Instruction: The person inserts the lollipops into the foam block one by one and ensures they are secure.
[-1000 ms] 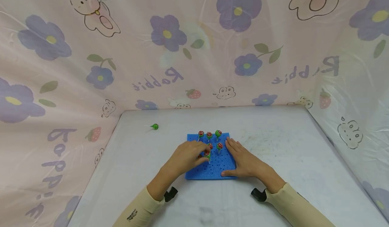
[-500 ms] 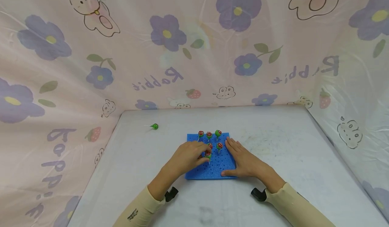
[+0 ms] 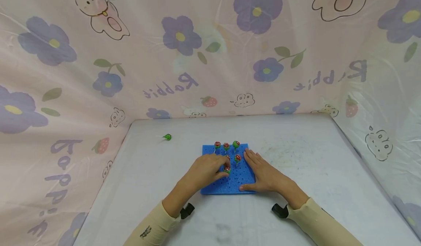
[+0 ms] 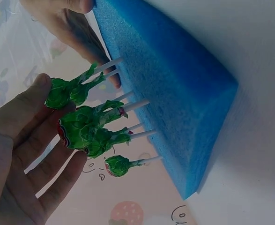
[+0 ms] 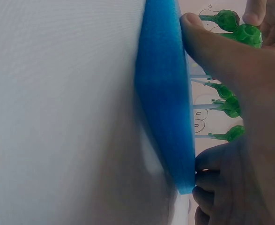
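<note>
A blue foam block point(image 3: 241, 180) with many small holes lies on the table, several green-and-red wrapped lollipops standing in it by their white sticks. My left hand point(image 3: 204, 171) reaches over its left part and pinches the head of a lollipop point(image 3: 227, 170) between thumb and fingers. In the left wrist view that lollipop point(image 4: 58, 93) is at the thumb tip, its stick meeting the foam. Other lollipop heads point(image 4: 78, 124) sit close to the fingers. With fingers spread, my right hand point(image 3: 268, 174) rests along the block's right edge, the thumb on its near corner area.
A loose lollipop point(image 3: 167, 137) lies on its side at the table's back left. The white table point(image 3: 312, 158) meets a printed curtain point(image 3: 223, 56) at the back and sides. Upright lollipops point(image 3: 226, 146) stand along the block's far edge.
My left hand has shifted slightly to the right, and the pinched lollipop's head has moved a little right and toward me. The right hand and the block stay put.
</note>
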`<state>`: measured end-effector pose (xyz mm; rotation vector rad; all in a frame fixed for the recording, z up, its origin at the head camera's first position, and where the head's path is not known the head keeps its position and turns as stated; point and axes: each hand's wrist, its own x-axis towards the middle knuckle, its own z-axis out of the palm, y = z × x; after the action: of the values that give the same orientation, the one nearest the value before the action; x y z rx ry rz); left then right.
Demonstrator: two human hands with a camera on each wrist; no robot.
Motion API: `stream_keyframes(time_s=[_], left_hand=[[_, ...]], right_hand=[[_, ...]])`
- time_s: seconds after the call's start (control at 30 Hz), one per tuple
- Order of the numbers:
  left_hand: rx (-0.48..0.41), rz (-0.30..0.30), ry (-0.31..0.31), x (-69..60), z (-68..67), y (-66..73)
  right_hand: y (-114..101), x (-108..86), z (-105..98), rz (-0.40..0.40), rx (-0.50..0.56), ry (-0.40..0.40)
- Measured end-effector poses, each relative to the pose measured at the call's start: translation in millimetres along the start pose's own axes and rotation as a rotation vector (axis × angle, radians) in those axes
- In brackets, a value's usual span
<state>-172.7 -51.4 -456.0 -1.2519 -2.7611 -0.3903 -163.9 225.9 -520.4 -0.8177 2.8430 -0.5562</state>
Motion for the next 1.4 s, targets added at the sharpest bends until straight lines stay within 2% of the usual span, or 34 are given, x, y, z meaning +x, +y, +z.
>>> stream_keyframes(time_s=[0.77,1.03,1.4], left_hand=[[0.048,-0.003,-0.025,-0.2,1.3,2.6],[0.032,-0.012,-0.033,-0.8,-0.5,3.3],[-0.026,-0.013,-0.003,-2.7,-5.8,0.1]], right_hand=[[-1.0,-0.3,-1.3,0.003,0.003,-0.002],[-1.1,-0.3,-2.0,0.002,0.000,-0.004],[-0.1,0.4,-1.1,0.006,0.004,-0.006]])
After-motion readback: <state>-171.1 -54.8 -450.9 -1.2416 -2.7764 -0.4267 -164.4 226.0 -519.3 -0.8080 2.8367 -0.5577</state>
